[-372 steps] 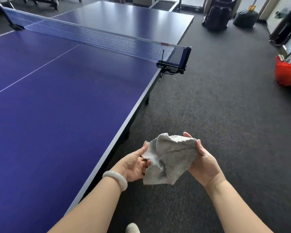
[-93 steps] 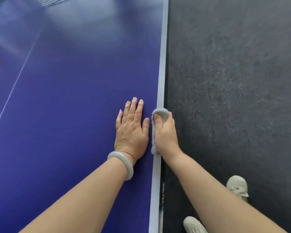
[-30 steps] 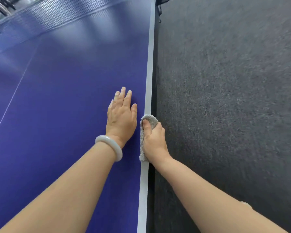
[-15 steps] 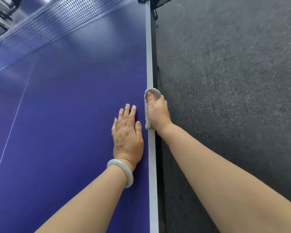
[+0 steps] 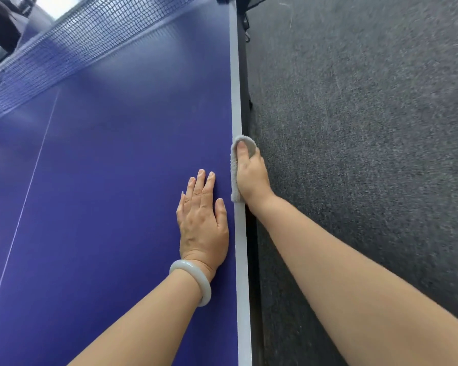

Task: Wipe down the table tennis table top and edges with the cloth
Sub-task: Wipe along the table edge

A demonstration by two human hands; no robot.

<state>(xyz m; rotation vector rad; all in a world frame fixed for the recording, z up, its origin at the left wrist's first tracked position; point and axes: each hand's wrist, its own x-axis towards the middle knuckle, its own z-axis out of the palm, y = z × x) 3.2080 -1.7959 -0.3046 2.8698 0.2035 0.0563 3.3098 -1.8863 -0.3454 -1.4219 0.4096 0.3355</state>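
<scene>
As the scene is viewed from above, the left half is filled by the blue table tennis table (image 5: 111, 196), crossed by a thin white centre line (image 5: 35, 165) and bounded on its right by a pale edge strip (image 5: 235, 83). The right half is taken up by dark grey carpet (image 5: 360, 133). The net (image 5: 72, 46) is stretched across the top left, slightly blurred. A dark net clamp (image 5: 246, 3) is cut off by the frame's top, beside the edge strip. Both bare forearms are extended from the bottom of the frame. The left hand (image 5: 202, 225) is laid flat on the blue top just beside the edge strip, palm down, fingers straight and close together, nothing gripped. The right hand (image 5: 253, 180) is placed farther forward at the table's side and is wrapped round the grey cloth (image 5: 233, 175). Its thumb is pressed on top of the cloth; the other fingers are hidden below the edge. The cloth is folded over the edge strip, touching it, level with and just ahead of the left fingertips. A pale bangle (image 5: 205, 286) is worn on the left wrist.
</scene>
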